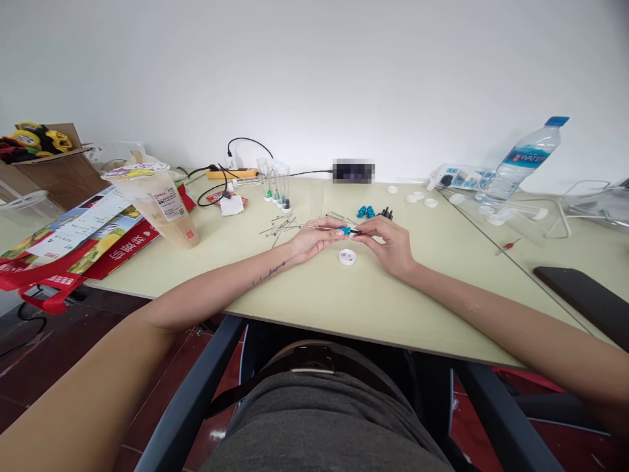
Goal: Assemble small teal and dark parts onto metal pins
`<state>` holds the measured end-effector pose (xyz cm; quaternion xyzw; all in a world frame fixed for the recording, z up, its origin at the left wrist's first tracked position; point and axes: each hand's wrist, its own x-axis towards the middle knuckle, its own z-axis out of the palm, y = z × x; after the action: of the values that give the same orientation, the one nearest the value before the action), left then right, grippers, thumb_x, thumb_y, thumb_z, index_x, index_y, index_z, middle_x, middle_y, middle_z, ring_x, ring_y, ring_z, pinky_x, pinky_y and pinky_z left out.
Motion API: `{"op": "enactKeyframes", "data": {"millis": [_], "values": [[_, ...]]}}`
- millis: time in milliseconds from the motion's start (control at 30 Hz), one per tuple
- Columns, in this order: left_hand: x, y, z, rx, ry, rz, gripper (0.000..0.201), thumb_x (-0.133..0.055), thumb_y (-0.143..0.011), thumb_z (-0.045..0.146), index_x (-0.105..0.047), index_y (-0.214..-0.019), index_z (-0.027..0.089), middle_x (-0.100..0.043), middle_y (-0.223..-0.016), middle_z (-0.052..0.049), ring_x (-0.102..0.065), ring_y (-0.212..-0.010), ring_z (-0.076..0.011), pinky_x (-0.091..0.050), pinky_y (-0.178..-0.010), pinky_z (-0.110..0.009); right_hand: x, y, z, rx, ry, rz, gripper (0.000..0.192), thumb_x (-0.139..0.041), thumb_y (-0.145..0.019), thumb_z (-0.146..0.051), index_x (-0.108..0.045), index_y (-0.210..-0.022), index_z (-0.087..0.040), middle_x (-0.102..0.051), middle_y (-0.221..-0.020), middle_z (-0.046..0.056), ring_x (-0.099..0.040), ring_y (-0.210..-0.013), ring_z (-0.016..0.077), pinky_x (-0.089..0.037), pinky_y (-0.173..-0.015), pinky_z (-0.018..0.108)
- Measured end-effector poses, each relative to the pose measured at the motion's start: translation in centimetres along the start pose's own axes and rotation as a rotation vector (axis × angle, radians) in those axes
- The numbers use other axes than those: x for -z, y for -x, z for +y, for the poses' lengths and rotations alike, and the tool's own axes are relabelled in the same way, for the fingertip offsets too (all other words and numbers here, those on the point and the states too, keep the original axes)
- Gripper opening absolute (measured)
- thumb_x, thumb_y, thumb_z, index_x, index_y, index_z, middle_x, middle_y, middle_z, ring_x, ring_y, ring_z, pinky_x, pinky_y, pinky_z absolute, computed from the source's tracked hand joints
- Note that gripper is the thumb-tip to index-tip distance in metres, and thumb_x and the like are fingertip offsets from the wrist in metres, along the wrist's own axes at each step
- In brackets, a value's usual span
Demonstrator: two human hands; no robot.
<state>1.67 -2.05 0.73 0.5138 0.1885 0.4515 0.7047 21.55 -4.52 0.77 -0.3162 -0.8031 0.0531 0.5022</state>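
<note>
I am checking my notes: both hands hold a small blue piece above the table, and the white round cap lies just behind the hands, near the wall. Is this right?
Not quite. In the head view the white round cap lies in front of the hands, nearer the person, not behind them. The left hand and right hand do hold the small blue piece.

On your left a milk tea cup (162, 204) is standing on the table (314, 295), beside a red bag (73, 252). A water bottle (528, 159) is lying at the far right, near a power strip (459, 177). A black phone (587, 298) is lying at the right edge. Clear tubes (275, 183) are standing near the wall.
</note>
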Motion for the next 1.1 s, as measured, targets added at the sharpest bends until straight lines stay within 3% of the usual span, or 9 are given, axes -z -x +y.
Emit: {"op": "enactKeyframes", "data": {"millis": [400,733,1100], "values": [[-0.39,0.11,0.06,-0.045,-0.068,0.027,0.028,-0.076,-0.056,0.017,-0.068,-0.083,0.013,-0.068,-0.088,-0.007,-0.062,-0.088,-0.0157,-0.04,-0.093,-0.036,0.03,-0.06,-0.02,-0.042,-0.007,0.007,0.015,-0.06,-0.079,-0.034,-0.065,-0.089,-0.024,-0.064,-0.083,0.002,-0.063,-0.075,0.0167,-0.056,-0.07,0.035],[-0.43,0.18,0.3,-0.081,-0.124,-0.024,0.024,-0.073,-0.06,0.019,-0.068,-0.083,0.013,-0.067,-0.089,-0.007,-0.061,-0.087,-0.0153,-0.041,-0.091,-0.035,0.02,0.04,0.19,-0.091,-0.048,-0.006,0.017,-0.062,-0.078,-0.033,-0.066,-0.091,-0.024,-0.066,-0.079,0.001,-0.066,-0.069,0.0162,-0.056,-0.067,0.034],[-0.34,0.17,0.35,-0.084,-0.144,-0.027,0.025,-0.074,-0.06,0.02,-0.068,-0.083,0.013,-0.067,-0.087,-0.006,-0.061,-0.087,-0.0155,-0.041,-0.09,-0.036,-0.22,0.1,0.02,-0.2,-0.22,-0.028,0.017,-0.06,-0.079,-0.032,-0.061,-0.092,-0.021,-0.067,-0.078,0.0,-0.066,-0.062,0.0147,-0.057,-0.064,0.032]]}}
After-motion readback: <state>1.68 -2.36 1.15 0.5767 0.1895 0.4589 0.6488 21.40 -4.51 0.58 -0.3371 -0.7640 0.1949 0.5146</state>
